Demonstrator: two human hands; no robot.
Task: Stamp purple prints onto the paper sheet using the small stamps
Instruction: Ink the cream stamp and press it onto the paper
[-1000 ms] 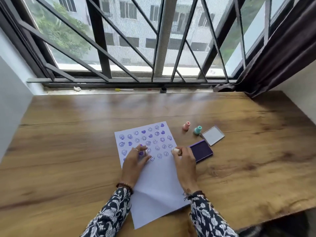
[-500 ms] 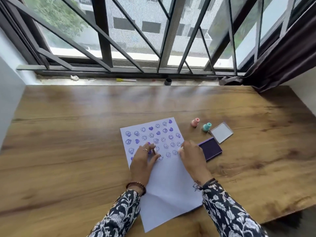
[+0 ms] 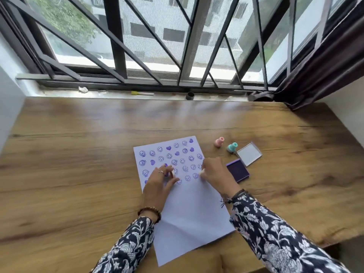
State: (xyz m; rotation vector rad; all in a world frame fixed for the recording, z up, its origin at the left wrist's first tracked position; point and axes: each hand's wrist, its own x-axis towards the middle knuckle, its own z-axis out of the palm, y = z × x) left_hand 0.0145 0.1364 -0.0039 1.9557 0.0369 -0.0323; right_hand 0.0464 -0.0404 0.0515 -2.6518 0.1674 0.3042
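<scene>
A white paper sheet (image 3: 189, 211) lies on the wooden table, its upper half covered with rows of purple smiley and heart prints. My left hand (image 3: 157, 187) rests on the sheet's left part and pinches a small white stamp (image 3: 173, 173) at its fingertips. At the sheet's right edge, my right hand (image 3: 215, 176) grips another small white stamp (image 3: 202, 171), pressed down beside the lowest row of prints. The open purple ink pad (image 3: 238, 171) sits just right of my right hand. Its lid (image 3: 249, 154) lies behind it.
A pink stamp (image 3: 219, 142) and a teal stamp (image 3: 232, 147) stand upright behind the ink pad. The wooden table (image 3: 78, 164) runs to a window sill holding a marker (image 3: 142, 93) and a small dark cap (image 3: 190, 95). A dark curtain (image 3: 319, 67) hangs at the right.
My right hand has moved with its stamp from beside the ink pad down onto the sheet's right edge. My left hand has stayed on the paper. The view has tilted slightly.
</scene>
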